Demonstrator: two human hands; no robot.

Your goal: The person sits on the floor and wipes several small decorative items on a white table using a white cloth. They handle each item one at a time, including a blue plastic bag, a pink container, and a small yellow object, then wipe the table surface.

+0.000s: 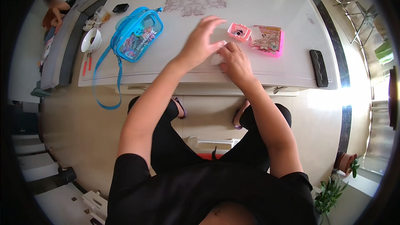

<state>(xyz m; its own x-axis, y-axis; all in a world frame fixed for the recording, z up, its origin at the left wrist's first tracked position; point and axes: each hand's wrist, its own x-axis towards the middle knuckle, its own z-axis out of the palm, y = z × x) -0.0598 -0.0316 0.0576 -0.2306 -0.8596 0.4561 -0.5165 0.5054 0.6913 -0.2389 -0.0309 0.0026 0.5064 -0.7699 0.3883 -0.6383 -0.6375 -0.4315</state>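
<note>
My right hand (236, 62) is over the front part of the table, its fingers bent and closed on a small, crumpled white piece (216, 59) that looks like tissue or thin paper. My left hand (203, 41) hovers just left of it, with fingers spread and the thumb reaching toward the right fingertips. No object shows in the left hand's grip. Just beyond the right hand stands a small pink basket (238, 38) with little dark and light items inside. To its right lies a cartoon-printed packet (266, 38) on a bright pink box (280, 51).
A clear bag with blue trim (139, 35) lies at left, its strap (98, 68) hanging over the table (266, 0) edge. Beyond it are a white bowl (95, 41), red-handled tool (85, 64) and black object (121, 8). A black case (318, 67) lies far right. Another person (62, 6) sits back left.
</note>
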